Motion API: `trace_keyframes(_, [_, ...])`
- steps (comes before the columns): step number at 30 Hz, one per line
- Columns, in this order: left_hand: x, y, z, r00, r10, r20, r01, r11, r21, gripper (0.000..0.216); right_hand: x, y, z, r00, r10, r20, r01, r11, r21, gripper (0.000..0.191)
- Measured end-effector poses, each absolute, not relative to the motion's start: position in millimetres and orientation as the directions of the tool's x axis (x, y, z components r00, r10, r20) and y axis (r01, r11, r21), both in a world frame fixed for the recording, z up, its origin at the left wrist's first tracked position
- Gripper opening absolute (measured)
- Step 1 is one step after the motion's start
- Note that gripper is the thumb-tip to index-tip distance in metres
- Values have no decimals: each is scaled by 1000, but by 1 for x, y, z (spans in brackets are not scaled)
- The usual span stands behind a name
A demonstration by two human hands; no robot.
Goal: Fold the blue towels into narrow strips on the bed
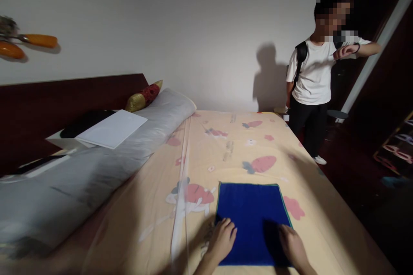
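A flat blue rectangular cloth [250, 215] with a thin green border lies on the bed, its sides fairly straight. Over its left edge rests my left hand [224, 236], palm down with the fingers loosely bent and slightly apart. My right hand [293, 242] is at the opposite edge, fingers turned inward over the cloth and partly in shadow. Neither hand visibly lifts the fabric. Beneath is a cream bed sheet [232, 163] printed with carrots and flowers, and a long crease runs along it left of the cloth.
A grey rolled bedding bundle [161, 116] lies along the dark headboard [71, 88], with a white board [112, 129] on top and a red-gold cushion [145, 96] behind. Beyond the bed's right side stands a person [311, 73] in a white shirt. A shoe rack [396, 150] is far right.
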State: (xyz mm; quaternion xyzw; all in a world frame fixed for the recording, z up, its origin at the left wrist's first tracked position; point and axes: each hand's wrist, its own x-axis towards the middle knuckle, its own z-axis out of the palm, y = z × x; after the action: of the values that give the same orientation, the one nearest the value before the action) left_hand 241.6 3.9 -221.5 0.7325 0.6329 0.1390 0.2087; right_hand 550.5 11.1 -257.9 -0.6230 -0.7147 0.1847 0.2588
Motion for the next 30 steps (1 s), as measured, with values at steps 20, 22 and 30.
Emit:
trace_keyframes(20, [211, -37, -325, 111, 890, 442, 993, -89, -71, 61, 574, -20, -374, -146, 914, 379, 953, 232, -193, 71])
trace_keyframes(22, [213, -35, -326, 115, 885, 451, 993, -90, -77, 61, 572, -19, -374, -154, 899, 410, 948, 251, -194, 70])
trace_keyframes(30, [198, -39, -320, 194, 856, 479, 979, -138, -150, 59, 605, -29, -391, -120, 865, 486, 942, 254, -219, 45])
